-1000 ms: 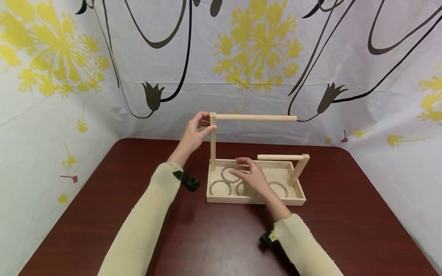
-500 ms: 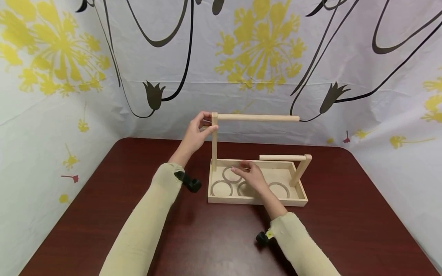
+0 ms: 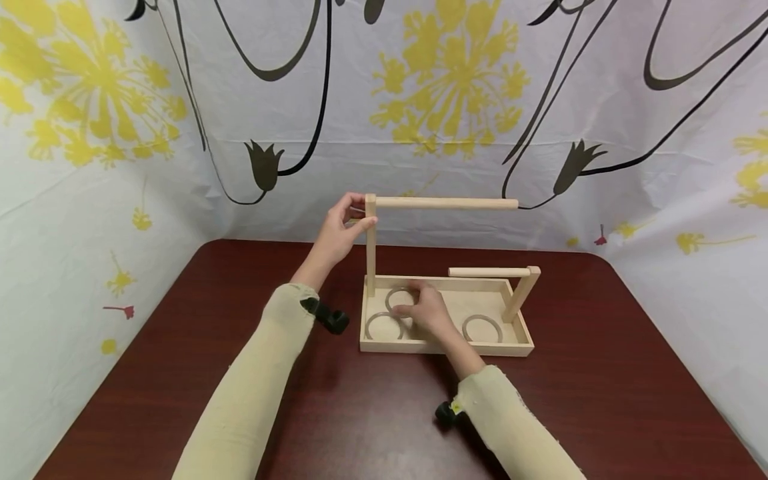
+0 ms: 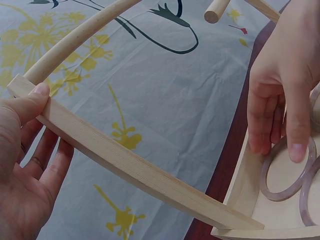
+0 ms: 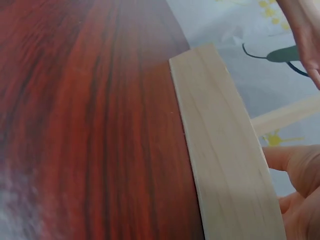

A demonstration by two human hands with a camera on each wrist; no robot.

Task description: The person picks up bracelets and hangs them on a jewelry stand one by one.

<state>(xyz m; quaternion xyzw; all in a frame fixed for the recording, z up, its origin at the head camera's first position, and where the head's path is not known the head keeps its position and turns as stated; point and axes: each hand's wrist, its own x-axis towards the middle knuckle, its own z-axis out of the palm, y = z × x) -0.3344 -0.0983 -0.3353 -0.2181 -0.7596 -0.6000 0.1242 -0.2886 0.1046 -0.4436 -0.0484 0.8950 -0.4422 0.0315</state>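
Observation:
My left hand (image 3: 337,230) grips the top of the tall wooden post (image 3: 371,260), thumb in front. This post stands at the left end of a shallow wooden tray (image 3: 447,349) and bears a long bar (image 3: 447,203). My right hand (image 3: 433,312) reaches down into the tray, over the rear bangle (image 3: 387,303). In the left wrist view its fingertips (image 4: 297,153) are at that bangle (image 4: 279,195); a firm hold does not show. Another bangle (image 3: 367,327) lies front left, and one (image 3: 482,317) lies to the right. My right hand hides the tray's middle.
At the tray's right end a short post (image 3: 521,297) carries a lower bar (image 3: 487,272) pointing left. The tray stands on a dark red-brown table (image 3: 372,413). A white flowered cloth (image 3: 336,113) hangs behind and at both sides.
My right hand has moved left and down to the rear bangle, covering the bangle in the front middle. My left hand still grips the tall post.

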